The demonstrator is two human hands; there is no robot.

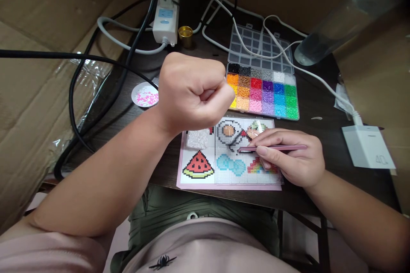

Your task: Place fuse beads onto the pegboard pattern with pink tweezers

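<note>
My right hand (285,153) is closed around a pair of pink tweezers (291,147), which lie nearly level above the clear pegboard (248,180). Their tips point left, close to dark beads below a fried-egg bead design (228,131). Raised above the table is my left hand (195,91), clenched in a fist; I see nothing in it. Under the pegboard lies a pattern sheet (195,182) with a printed watermelon slice (198,165). A small clear box of white beads (197,139) rests on the sheet. My right fingers partly cover a rainbow design and a greenish one.
Behind the pegboard lies a bead case (262,89) with many colours, its lid (256,45) open. A white dish (141,95) holds pink and white beads. Around them are a gold cup (185,36), power strip (165,17), cables, white charger (368,147) and clear cylinder (336,25). Cardboard walls flank the table.
</note>
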